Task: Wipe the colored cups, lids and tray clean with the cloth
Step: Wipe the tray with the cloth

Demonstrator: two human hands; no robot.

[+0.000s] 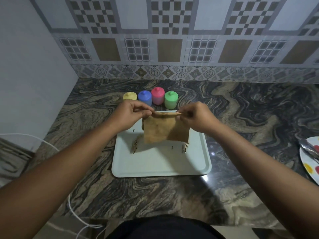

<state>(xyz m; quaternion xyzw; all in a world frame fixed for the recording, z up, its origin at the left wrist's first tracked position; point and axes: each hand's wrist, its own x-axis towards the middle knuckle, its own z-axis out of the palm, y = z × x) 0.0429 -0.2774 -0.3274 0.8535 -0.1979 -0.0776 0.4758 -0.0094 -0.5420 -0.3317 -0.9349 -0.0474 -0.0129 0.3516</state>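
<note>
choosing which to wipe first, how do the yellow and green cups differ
The yellow cup stands at the row's left end, the green cup at its right end. The yellow cup's base is hidden behind the left hand; the green cup shows nearly whole. Both upright, lids on.

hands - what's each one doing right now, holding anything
Left hand: pinches the top left corner of the cloth, held up over the tray.
Right hand: pinches the cloth's top right corner.
</note>
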